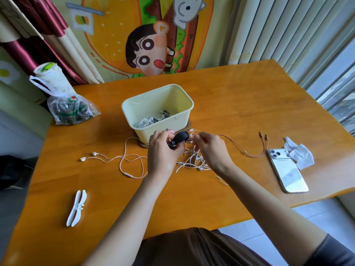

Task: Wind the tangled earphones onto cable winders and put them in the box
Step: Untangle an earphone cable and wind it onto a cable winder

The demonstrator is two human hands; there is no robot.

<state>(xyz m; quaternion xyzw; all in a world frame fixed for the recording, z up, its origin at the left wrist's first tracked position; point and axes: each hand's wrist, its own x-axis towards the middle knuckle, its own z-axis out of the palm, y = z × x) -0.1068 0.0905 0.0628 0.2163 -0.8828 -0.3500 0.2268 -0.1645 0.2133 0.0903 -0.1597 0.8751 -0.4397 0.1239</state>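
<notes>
My left hand [163, 150] grips a black cable winder [178, 140] just in front of the pale yellow box [184, 104]. My right hand [209, 148] pinches a pinkish cable close to the winder's right end. Under both hands lies a tangle of white and pink earphones [194, 162]. One pink-white earphone [115, 160] stretches left across the table, its two earbuds at the far left. A brownish cable [247, 150] with several plugs runs right. Several wound earphones lie inside the box. A white winder [76, 208] lies at the front left.
A white phone [288, 171] lies face down at the right, beside a crumpled tissue [299, 154]. A clear plastic bag [71, 110] and a paper cup [51, 77] stand at the table's back left corner. The wooden table [230, 104] ends near my lap.
</notes>
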